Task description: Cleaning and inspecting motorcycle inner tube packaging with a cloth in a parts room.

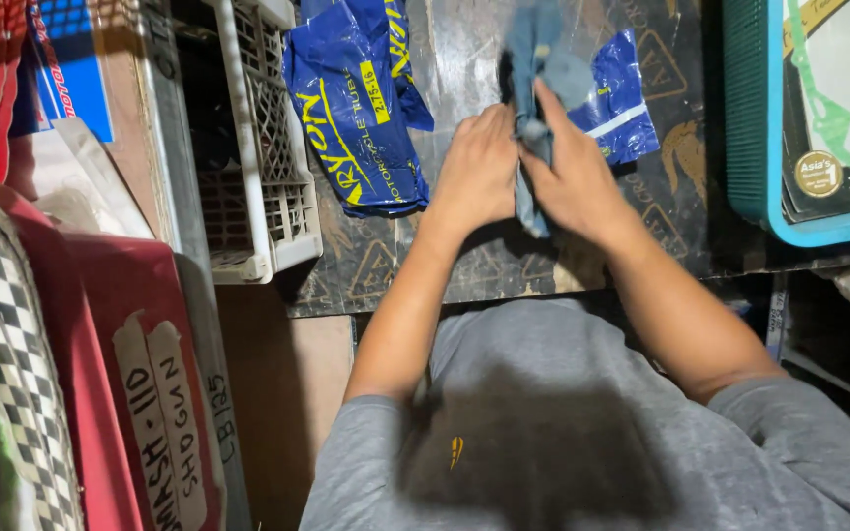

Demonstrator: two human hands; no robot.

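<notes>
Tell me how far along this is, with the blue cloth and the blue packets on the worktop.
Done: one blue and yellow packet lies crumpled on the dark worktop, a smaller blue packet beside it. In hand: the left hand and right hand both grip a blue-grey cloth, blurred at its top. Left: the cloth is bunched, not laid flat.

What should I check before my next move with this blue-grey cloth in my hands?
1. Both hands on cloth: ok. Left hand and right hand grip the cloth.
2. Cloth fully visible: not ok, top blurred.
3. Blue bag apart from the hands: ok, it lies left of them.
4. White crate out of the way: ok, further left.
5. Teal tray apart: ok, far right.
6. What the cloth wraps: cannot tell.
</notes>
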